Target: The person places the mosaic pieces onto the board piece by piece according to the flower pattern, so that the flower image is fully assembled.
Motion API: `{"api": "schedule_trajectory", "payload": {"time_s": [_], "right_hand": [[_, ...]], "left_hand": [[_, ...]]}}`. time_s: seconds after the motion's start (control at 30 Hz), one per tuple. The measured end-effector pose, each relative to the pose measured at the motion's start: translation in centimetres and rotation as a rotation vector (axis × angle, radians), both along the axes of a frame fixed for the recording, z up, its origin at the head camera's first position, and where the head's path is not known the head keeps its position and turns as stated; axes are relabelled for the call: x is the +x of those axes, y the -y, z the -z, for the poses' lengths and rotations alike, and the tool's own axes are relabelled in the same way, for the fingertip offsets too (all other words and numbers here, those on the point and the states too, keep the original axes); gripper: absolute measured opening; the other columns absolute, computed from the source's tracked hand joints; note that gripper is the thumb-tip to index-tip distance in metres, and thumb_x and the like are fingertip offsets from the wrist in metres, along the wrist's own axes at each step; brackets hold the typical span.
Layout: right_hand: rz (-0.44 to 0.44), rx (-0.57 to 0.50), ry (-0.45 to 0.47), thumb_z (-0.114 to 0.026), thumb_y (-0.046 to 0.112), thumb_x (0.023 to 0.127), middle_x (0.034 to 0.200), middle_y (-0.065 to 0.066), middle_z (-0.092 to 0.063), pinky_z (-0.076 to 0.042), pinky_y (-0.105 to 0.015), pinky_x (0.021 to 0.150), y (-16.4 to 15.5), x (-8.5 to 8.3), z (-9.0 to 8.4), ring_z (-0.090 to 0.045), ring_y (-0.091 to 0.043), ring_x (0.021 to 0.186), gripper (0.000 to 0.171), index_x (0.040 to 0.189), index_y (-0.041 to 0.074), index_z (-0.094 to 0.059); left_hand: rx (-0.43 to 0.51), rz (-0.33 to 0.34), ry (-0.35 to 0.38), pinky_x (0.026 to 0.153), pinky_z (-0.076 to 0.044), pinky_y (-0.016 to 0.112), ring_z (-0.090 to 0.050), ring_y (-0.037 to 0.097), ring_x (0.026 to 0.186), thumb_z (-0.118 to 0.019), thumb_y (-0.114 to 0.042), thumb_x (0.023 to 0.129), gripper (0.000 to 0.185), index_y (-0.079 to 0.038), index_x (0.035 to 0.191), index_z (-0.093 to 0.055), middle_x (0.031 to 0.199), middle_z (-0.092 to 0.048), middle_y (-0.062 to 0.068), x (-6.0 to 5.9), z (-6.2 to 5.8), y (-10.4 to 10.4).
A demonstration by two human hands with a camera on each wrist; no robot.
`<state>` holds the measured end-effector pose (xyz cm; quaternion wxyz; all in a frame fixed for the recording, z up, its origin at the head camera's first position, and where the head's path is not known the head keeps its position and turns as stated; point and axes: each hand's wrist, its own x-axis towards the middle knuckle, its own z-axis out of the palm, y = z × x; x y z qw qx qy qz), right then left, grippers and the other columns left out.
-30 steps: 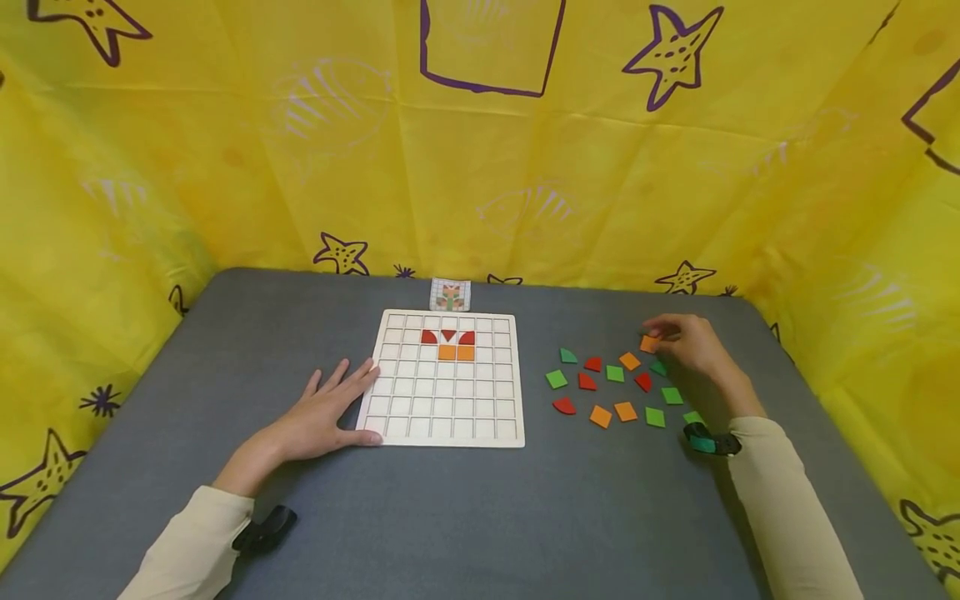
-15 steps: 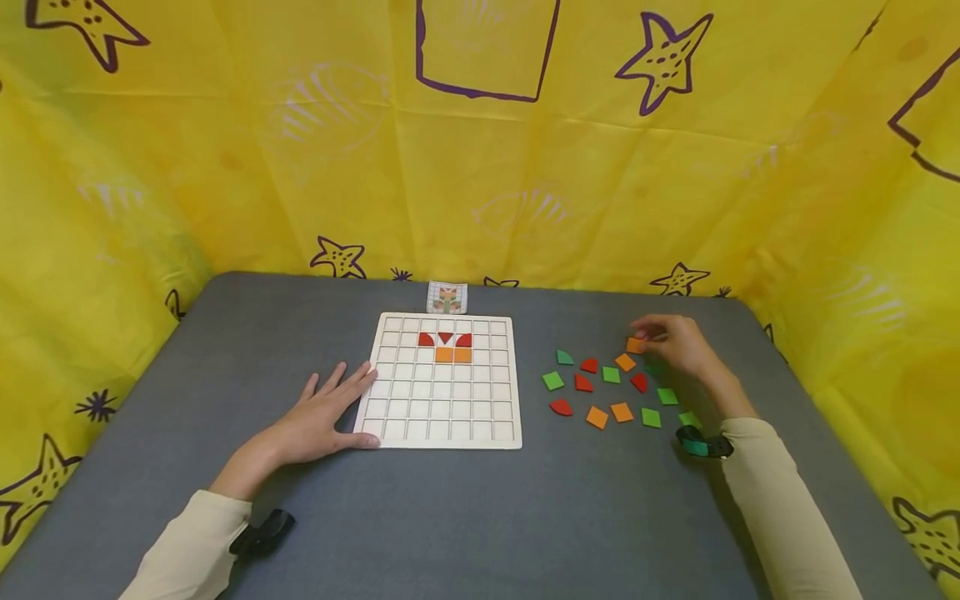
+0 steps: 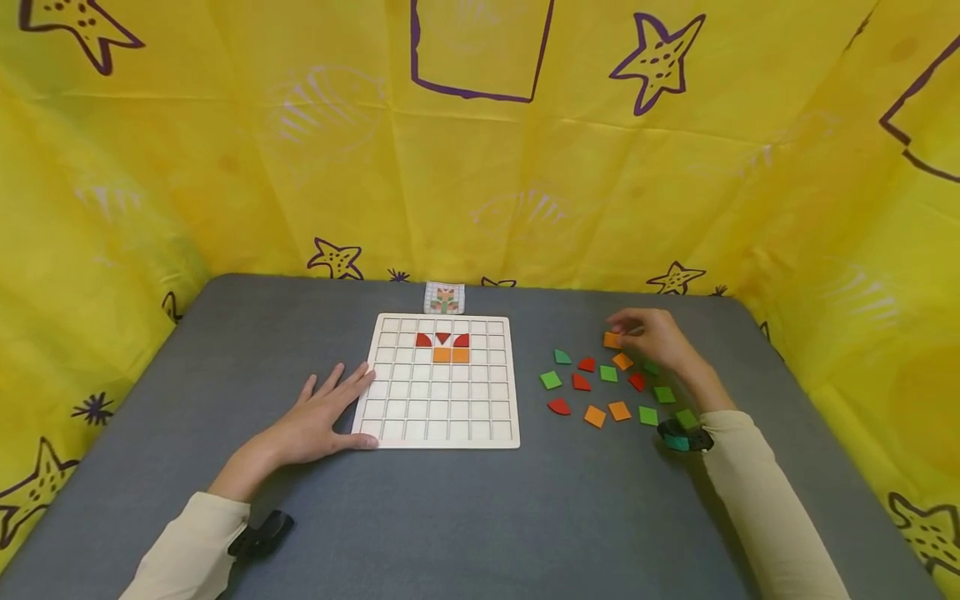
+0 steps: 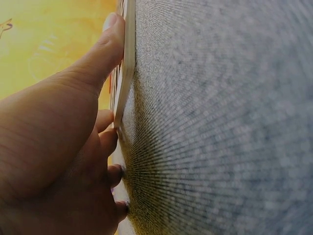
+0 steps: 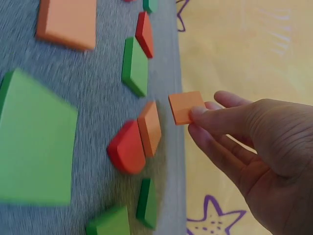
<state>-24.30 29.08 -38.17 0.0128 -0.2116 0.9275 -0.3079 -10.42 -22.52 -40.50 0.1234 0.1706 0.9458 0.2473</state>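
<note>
A white wooden grid board (image 3: 438,417) lies on the grey table; red pieces (image 3: 442,339) and two orange squares (image 3: 451,355) sit in its upper rows. My left hand (image 3: 318,412) rests flat on the table, fingers straight, touching the board's left edge (image 4: 128,63). My right hand (image 3: 651,335) pinches an orange square tile (image 3: 612,340) (image 5: 185,107) above the loose pieces. Loose green, red and orange tiles (image 3: 609,387) lie scattered right of the board, below that hand.
A small pattern card (image 3: 444,297) stands at the table's far edge behind the board. Yellow star-printed cloth (image 3: 480,142) walls the table on three sides. Grey tabletop (image 3: 450,517) stretches in front of the board.
My right hand has carried the orange tile leftward, away from the pile's far right side. The left hand has stayed on the board's edge.
</note>
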Motion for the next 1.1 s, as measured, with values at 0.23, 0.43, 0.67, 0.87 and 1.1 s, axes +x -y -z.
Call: {"api": "schedule_trajectory", "payload": {"time_s": [0.23, 0.43, 0.67, 0.87, 1.1], "right_hand": [[-0.005, 0.001, 0.022, -0.068, -0.005, 0.088, 0.096, -0.017, -0.070, -0.056, -0.048, 0.079, 1.7, -0.6, 0.2, -0.066, -0.032, 0.090, 0.027, 0.115, -0.005, -0.068], [-0.043, -0.026, -0.004, -0.070, -0.004, 0.087, 0.094, -0.015, -0.070, -0.056, -0.047, 0.078, 3.2, -0.9, 0.1, -0.066, -0.030, 0.088, 0.026, 0.113, -0.004, -0.069], [-0.058, -0.031, -0.011, -0.070, -0.003, 0.087, 0.095, -0.014, -0.071, -0.057, -0.045, 0.078, 4.5, -1.0, 0.5, -0.067, -0.028, 0.088, 0.025, 0.112, -0.004, -0.070], [-0.076, -0.044, -0.026, -0.071, -0.003, 0.087, 0.093, -0.014, -0.071, -0.057, -0.045, 0.079, 5.8, -1.2, 0.5, -0.067, -0.028, 0.087, 0.023, 0.110, -0.004, -0.071], [-0.092, -0.039, -0.013, -0.070, 0.000, 0.088, 0.096, -0.012, -0.071, -0.056, -0.043, 0.081, 8.1, -1.4, 0.5, -0.066, -0.025, 0.088, 0.021, 0.109, -0.002, -0.072]], "left_hand": [[-0.009, -0.006, 0.014, 0.110, 0.005, 0.068, -0.002, 0.047, 0.147, -0.072, -0.062, 0.078, 0.105, -0.009, 0.156, -0.025, 0.163, -0.017, 0.014, 0.0, 0.3, 0.2], [0.002, -0.006, 0.001, 0.110, 0.004, 0.069, -0.003, 0.048, 0.146, -0.072, -0.062, 0.078, 0.104, -0.009, 0.155, -0.026, 0.162, -0.017, 0.015, 0.0, 0.2, 0.2], [-0.003, -0.002, -0.001, 0.110, 0.004, 0.069, -0.004, 0.049, 0.146, -0.071, -0.062, 0.078, 0.104, -0.009, 0.155, -0.026, 0.162, -0.017, 0.015, -0.1, 0.2, 0.0], [-0.001, 0.000, 0.008, 0.109, 0.004, 0.070, -0.004, 0.049, 0.146, -0.071, -0.062, 0.078, 0.104, -0.009, 0.155, -0.026, 0.162, -0.018, 0.015, -0.2, -0.1, 0.0], [0.001, -0.009, 0.019, 0.110, 0.004, 0.069, -0.004, 0.049, 0.146, -0.072, -0.061, 0.078, 0.104, -0.008, 0.155, -0.026, 0.162, -0.017, 0.015, -0.1, -0.2, 0.0]]}}
